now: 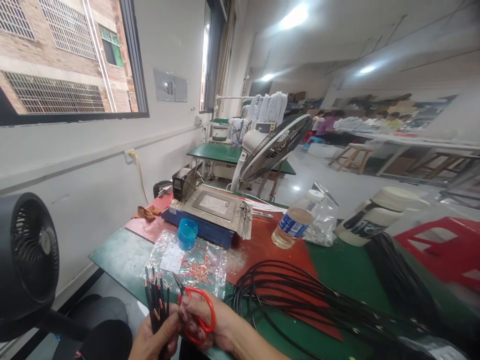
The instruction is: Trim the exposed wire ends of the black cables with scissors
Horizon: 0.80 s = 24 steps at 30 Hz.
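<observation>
My left hand point(159, 337) is wrapped round a bunch of black cables point(155, 300) whose ends point up, with thin red and white wires showing at the tips. In my right hand point(200, 320) is a pair of scissors point(212, 312) with red looped handles. Their dark blades point up and left, close beside the cable ends. Fingers of both hands nearly meet, and I cannot tell whether they touch. Just beyond lies a clear plastic bag point(219, 267) strewn with small red and white scraps point(197, 270). A blue round cup point(187, 234) stands at its far edge.
A blue-sided solder pot point(210, 227) with a small fan sits behind the cup. Right of it stands a bottle of liquid point(294, 222). Long black cables point(285, 295) cover the right front of the table. A black fan point(33, 250) is at left; people sit far off.
</observation>
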### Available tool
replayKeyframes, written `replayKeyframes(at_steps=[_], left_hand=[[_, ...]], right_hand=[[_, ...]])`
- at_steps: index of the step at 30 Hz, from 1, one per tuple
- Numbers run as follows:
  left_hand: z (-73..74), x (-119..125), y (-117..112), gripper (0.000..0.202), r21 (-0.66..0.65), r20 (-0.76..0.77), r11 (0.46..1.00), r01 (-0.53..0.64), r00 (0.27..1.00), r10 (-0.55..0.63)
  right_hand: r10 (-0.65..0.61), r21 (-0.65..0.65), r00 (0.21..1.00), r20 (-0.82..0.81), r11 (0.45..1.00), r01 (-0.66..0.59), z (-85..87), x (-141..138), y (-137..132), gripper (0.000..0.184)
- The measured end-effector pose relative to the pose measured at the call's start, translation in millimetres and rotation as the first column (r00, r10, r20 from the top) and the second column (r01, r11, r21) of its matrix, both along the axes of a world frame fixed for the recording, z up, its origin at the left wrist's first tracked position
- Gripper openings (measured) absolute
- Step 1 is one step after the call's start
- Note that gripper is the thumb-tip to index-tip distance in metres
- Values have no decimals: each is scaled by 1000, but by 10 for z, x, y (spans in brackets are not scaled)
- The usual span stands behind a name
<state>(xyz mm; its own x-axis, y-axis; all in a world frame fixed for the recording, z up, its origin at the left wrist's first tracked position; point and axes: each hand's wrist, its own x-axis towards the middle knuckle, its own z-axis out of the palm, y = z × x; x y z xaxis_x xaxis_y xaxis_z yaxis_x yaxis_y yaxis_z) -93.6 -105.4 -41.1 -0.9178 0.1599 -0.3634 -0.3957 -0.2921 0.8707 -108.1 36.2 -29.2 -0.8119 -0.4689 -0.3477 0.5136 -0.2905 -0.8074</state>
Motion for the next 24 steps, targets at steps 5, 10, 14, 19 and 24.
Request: replayKeyframes(at_steps=[5,10,14,19,24], left_hand=[[3,15,6,45,16,-8,1000,-20,1000,20],[13,24,8,41,29,6,997,-66,998,66],[10,26,8,42,6,-15,998,-62,998,62],[-34,37,15,49,-35,-12,992,-123,992,123],[-81,45,23,51,-45,4,980,-191,981,192]], right_hand=[[20,9,1000,-17,1000,-20,-37,-15,8,45],[4,62,1000,-27,998,-3,-33,-25,16,42],[6,46,1000,-30,999,-4,6,-27,20,48],[7,30,999,-41,1000,-5,40,-16,17,48],[5,70,994,-105,998,2,11,-6,-2,47]])
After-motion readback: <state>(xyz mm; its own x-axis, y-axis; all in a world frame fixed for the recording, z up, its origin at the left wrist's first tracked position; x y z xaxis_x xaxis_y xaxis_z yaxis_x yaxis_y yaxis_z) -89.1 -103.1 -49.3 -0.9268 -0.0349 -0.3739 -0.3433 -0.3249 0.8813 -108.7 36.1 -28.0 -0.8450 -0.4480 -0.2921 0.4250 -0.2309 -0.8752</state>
